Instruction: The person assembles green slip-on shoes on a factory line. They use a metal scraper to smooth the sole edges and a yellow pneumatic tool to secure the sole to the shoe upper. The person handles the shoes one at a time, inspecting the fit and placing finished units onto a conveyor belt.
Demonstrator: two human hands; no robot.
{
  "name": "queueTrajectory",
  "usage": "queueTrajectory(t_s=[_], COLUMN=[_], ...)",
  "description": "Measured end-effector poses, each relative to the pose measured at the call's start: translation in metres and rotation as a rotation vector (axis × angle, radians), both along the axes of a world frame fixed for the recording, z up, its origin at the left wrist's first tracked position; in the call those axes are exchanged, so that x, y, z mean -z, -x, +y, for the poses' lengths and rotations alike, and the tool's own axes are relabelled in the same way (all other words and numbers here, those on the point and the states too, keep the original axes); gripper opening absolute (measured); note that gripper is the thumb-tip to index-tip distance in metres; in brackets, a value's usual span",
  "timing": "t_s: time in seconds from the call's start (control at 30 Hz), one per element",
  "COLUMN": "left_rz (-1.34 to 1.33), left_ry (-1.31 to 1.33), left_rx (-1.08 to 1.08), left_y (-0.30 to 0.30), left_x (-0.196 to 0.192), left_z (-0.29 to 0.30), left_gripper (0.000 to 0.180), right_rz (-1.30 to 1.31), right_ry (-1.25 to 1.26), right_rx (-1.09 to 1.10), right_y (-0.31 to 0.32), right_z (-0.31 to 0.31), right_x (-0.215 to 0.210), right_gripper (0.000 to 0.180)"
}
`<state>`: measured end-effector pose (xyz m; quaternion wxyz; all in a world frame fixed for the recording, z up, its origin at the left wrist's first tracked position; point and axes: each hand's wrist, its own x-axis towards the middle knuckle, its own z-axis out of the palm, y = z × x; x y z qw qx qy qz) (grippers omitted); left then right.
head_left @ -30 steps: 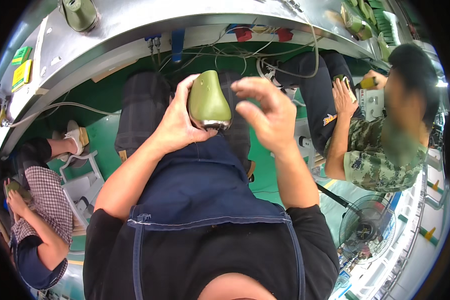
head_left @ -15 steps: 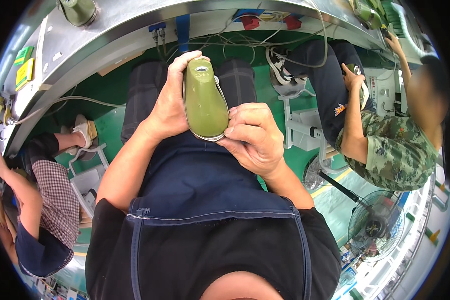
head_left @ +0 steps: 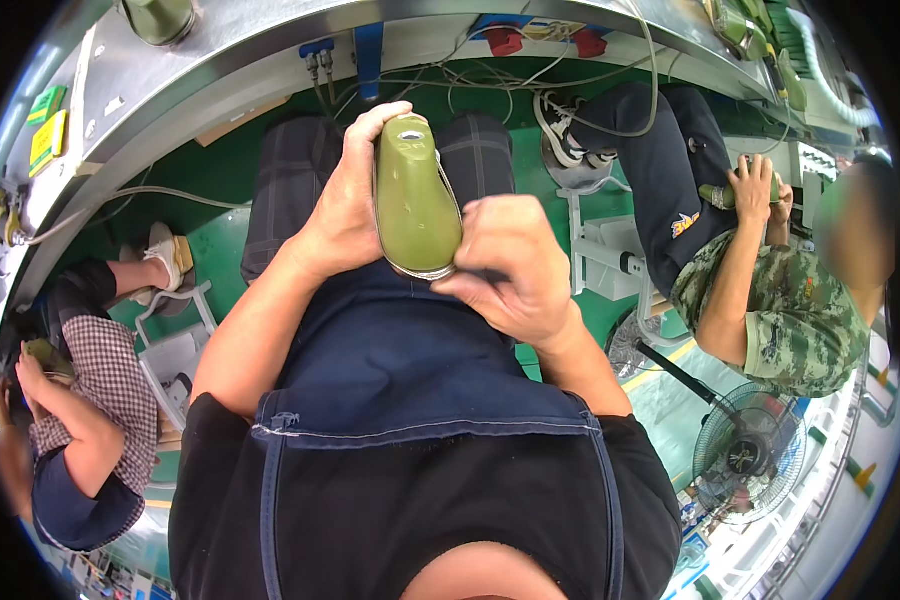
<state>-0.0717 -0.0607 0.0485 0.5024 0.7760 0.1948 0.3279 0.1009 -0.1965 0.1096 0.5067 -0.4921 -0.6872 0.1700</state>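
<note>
olive green shoe upper point(head_left: 415, 200) sits over the lap, above the dark blue apron point(head_left: 400, 360), held between both hands just below the edge of the metal surface point(head_left: 220, 90).

left hand point(head_left: 345, 205): grip clenched around the left side of the upper, fingers curled over the far end near the round plug opening on top. right hand point(head_left: 510, 265): grip closed at the near end and right edge, fist-like, thumb side pressing the pale rim. cannot tell if it also pinches a small tool.

handling, my read: light. outer skin looks smooth and a bit glossy, so likely slippery under a loose hold. body looks stiff, probably stretched on a rigid form, while the rim edge looks softer. not fragile, but the surface could scuff. best hold: wrap the flanks at mid-length, one hand at each end as now; keep off the rim.

labels and packages:
- yellow and green flat cards point(head_left: 48, 125), rectangular, far left on the surface.
- second olive piece point(head_left: 160, 18) at the top edge, upper left.
- red fittings point(head_left: 545, 42) and a blue bracket point(head_left: 368, 55) under the surface edge, grey cables around.
- more green pieces point(head_left: 745, 25) upper right.
- co-worker in camouflage shirt point(head_left: 790, 310) on the right holds a similar green piece; another person in a checked top point(head_left: 100, 390) lower left.
- floor fan point(head_left: 750, 450) lower right.
</note>
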Motion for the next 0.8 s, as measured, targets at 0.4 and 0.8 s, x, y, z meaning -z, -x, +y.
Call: queueTrajectory(t_s=[0.4, 0.8], left_rz=[-0.078, -0.109], left_ry=[-0.226, -0.197], left_rx=[0.067, 0.090], left_y=[-0.022, 0.018], left_x=[-0.002, -0.050], left_z=[-0.004, -0.040], left_gripper=[0.115, 0.055], right_rz=[0.109, 0.093], right_ry=[0.182, 0.192], right_rx=[-0.118, 0.086], right_y=[-0.014, -0.021], right_z=[0.036, 0.004], right_x=[0.020, 0.038], right_gripper=[0.115, 0.119])
